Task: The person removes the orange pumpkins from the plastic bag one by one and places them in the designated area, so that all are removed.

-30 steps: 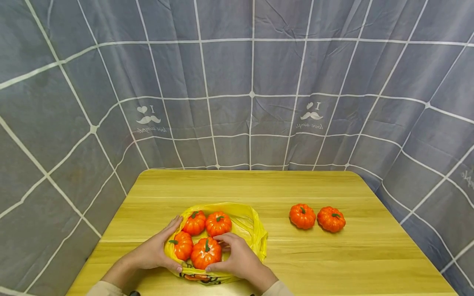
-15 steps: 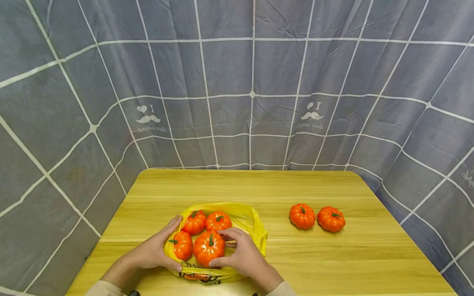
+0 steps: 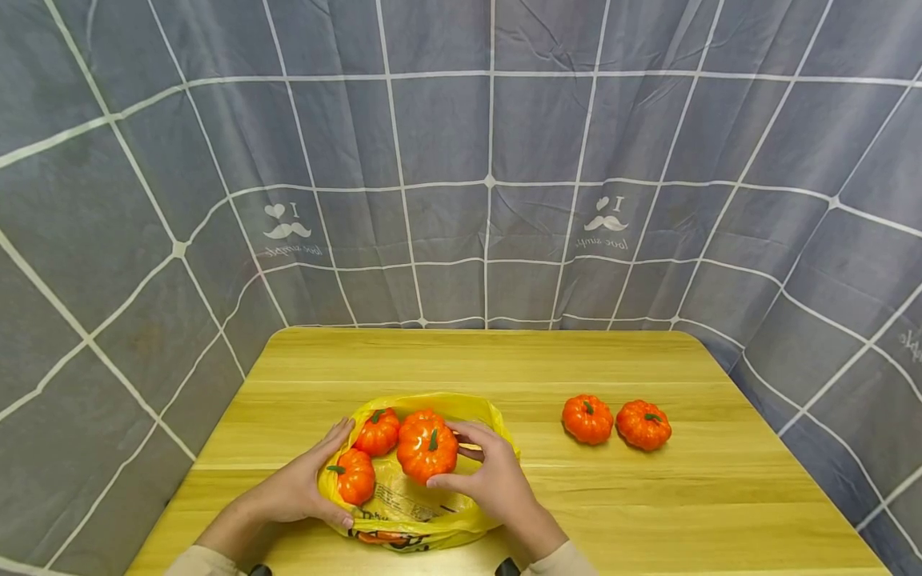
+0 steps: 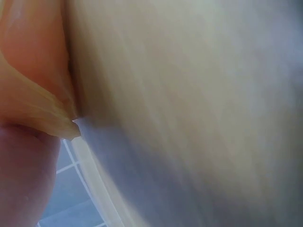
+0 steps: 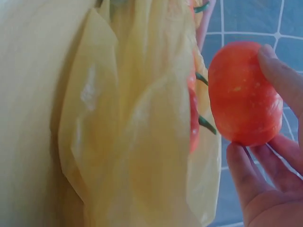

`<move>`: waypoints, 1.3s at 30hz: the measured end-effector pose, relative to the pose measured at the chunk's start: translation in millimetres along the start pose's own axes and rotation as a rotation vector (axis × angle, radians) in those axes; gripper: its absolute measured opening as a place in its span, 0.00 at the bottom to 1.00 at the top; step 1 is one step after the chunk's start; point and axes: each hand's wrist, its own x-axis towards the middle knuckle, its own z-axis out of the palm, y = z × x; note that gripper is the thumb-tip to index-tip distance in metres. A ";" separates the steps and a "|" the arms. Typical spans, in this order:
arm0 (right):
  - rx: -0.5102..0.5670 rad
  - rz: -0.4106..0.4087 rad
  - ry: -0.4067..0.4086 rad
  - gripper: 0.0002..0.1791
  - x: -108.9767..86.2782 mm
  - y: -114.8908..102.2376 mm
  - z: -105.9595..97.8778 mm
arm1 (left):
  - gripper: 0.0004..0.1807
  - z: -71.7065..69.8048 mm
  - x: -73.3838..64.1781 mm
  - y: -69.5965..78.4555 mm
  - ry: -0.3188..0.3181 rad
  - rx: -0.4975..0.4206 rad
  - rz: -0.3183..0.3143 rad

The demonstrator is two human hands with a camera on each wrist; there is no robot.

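In the head view a yellow plastic bag (image 3: 450,534) lies open on the table. My left hand (image 3: 298,484) grips its left side, thumb at the front and fingers toward the back. Raised over the bag is a small orange pumpkin (image 3: 426,452), held between the thumb and fingers of my right hand (image 3: 493,472); the right wrist view shows this pumpkin (image 5: 244,94) above the bag's rim. Inside, a pumpkin (image 3: 378,434) sits at the back left and another pumpkin (image 3: 354,477) at the front left. A third is mostly hidden behind the held one.
Two more orange pumpkins, one (image 3: 587,419) beside the other (image 3: 644,426), stand on the right side of the wooden table (image 3: 648,512). A grey curtain (image 3: 446,224) with white grid lines hangs behind and on both sides.
My right hand has lifted the front pumpkin and carried it back and slightly right, exposing the bag's printed bottom. My left hand stays on the bag.
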 end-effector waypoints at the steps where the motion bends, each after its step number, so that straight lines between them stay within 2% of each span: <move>1: -0.004 0.003 0.017 0.39 0.2 0.1 -1.9 | 0.73 0.1 0.0 0.2 -0.001 0.002 -0.002; 12: -0.029 0.060 0.214 0.40 1.0 2.8 -26.4 | 0.73 1.0 -0.9 2.9 -0.004 -0.006 -0.027; 22: -0.034 0.155 0.382 0.39 1.8 24.7 -54.2 | 0.73 0.9 -1.9 3.1 -0.009 -0.015 -0.037; 31: -0.073 0.239 0.452 0.42 -0.7 42.2 -77.2 | 0.73 1.3 -1.0 3.1 -0.009 0.000 -0.041; 35: -0.115 0.297 0.443 0.43 -1.7 49.2 -84.3 | 0.73 1.4 -0.6 4.0 -0.007 0.008 -0.042; 39: -0.173 0.311 0.429 0.44 -2.6 52.2 -88.2 | 0.73 1.1 -0.5 4.6 -0.006 0.011 -0.040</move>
